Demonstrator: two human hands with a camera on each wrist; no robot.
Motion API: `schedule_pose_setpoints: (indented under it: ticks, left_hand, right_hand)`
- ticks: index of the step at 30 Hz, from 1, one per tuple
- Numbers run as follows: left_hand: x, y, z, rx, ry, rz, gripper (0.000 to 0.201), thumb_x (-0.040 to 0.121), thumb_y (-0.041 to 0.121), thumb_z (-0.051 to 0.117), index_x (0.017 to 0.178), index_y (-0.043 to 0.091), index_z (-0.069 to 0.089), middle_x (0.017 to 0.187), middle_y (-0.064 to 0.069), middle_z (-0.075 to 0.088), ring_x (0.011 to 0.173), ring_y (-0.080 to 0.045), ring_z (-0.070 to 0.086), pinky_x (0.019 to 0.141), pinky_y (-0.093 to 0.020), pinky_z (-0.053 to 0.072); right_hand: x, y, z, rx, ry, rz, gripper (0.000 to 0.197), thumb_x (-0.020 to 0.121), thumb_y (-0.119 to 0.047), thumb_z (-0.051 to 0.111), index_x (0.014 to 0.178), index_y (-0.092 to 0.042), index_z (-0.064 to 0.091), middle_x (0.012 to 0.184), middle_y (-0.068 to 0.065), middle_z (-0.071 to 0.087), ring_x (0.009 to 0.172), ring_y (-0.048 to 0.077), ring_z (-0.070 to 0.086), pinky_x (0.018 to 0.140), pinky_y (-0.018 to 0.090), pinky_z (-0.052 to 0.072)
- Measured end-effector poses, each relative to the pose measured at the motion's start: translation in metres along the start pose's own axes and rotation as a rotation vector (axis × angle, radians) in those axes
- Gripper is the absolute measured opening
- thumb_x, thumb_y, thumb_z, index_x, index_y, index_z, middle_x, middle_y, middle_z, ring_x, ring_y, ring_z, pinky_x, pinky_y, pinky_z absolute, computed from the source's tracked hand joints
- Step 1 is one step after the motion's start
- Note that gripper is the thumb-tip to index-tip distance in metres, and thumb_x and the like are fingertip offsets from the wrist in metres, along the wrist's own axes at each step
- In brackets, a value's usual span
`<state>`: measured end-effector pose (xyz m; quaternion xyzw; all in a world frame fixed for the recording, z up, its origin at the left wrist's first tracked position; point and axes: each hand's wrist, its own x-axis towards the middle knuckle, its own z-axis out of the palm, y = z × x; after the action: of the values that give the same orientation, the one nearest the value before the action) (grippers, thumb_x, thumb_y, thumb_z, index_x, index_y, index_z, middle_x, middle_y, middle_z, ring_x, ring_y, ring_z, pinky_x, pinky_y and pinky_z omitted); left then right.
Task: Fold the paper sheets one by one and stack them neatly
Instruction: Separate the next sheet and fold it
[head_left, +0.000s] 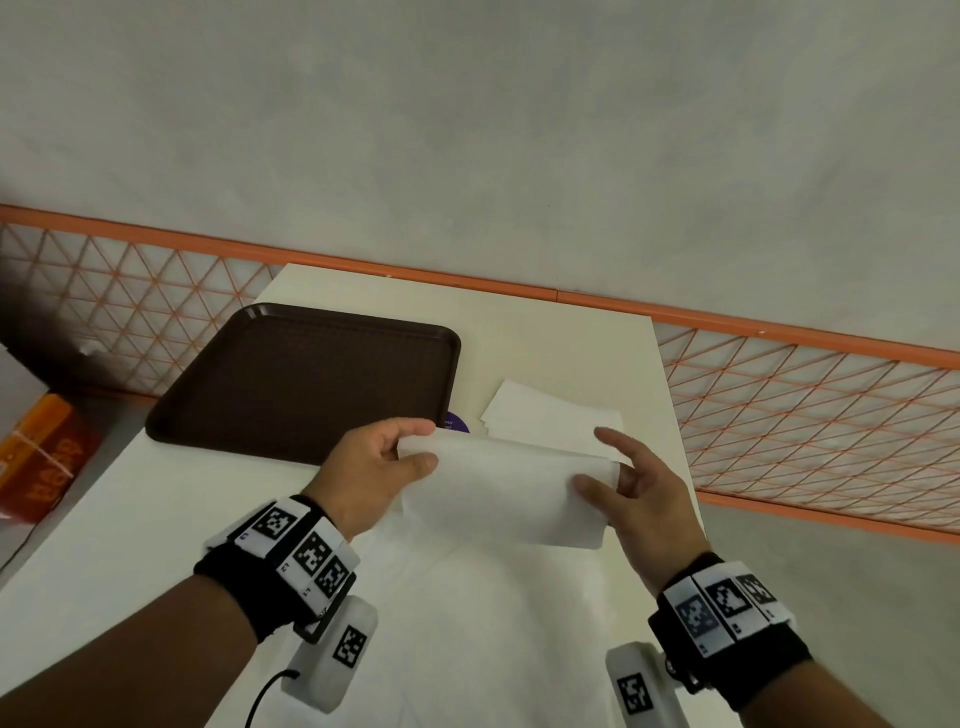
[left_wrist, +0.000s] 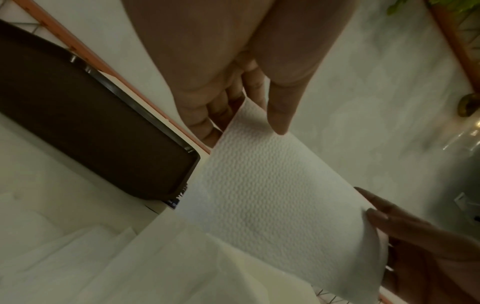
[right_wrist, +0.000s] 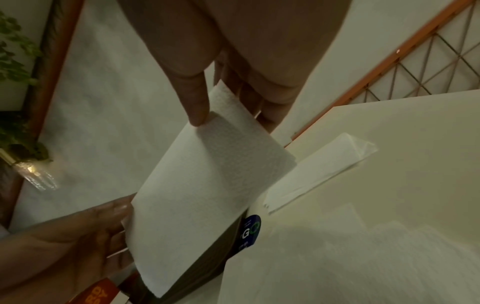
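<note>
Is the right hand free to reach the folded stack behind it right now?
Probably not yet: the right hand pinches the paper sheet with the left hand. The folded stack lies unobstructed just beyond.

Purple sticker (head_left: 458, 422) mostly hidden behind held paper sheet (head_left: 498, 493).

Cream-white table (head_left: 519, 332), rectangular, set against an orange lattice railing. On it: dark brown tray (head_left: 311, 379) at the far left, nothing on it. Small stack of folded white paper sheets (head_left: 545, 415) at the far right, well apart from the tray. Round purple sticker (head_left: 457, 422) between them. Unfolded white paper (head_left: 467, 623) spread flat over the near part.
</note>
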<state>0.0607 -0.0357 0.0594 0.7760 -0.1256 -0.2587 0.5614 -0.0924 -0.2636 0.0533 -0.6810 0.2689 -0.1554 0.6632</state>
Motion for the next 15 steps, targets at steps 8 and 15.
schedule_pose_setpoints:
  ticks: [8, 15]
  left_hand:
    - [0.002, -0.012, -0.002, 0.217, 0.001, 0.012, 0.017, 0.096, 0.021, 0.056, 0.102, 0.032, 0.067, 0.101, 0.006, 0.071, 0.098, -0.013, 0.066, 0.09, -0.034, 0.053]
    - [0.003, -0.022, -0.002, 0.539, -0.016, -0.015, 0.024, 0.098, 0.02, 0.051, 0.118, 0.021, 0.065, 0.112, 0.004, 0.067, 0.103, -0.01, 0.06, 0.09, -0.025, 0.048]
  right_hand:
    - [-0.01, 0.018, -0.003, 0.077, -0.018, 0.176, 0.024, 0.08, 0.002, 0.072, 0.1, -0.011, 0.068, 0.081, 0.011, 0.075, 0.071, 0.019, 0.067, 0.069, 0.036, 0.054]
    - [-0.024, 0.058, -0.002, 0.01, -0.005, 0.394, 0.024, 0.077, -0.004, 0.077, 0.099, -0.011, 0.069, 0.081, 0.015, 0.072, 0.069, 0.025, 0.065, 0.068, 0.041, 0.057]
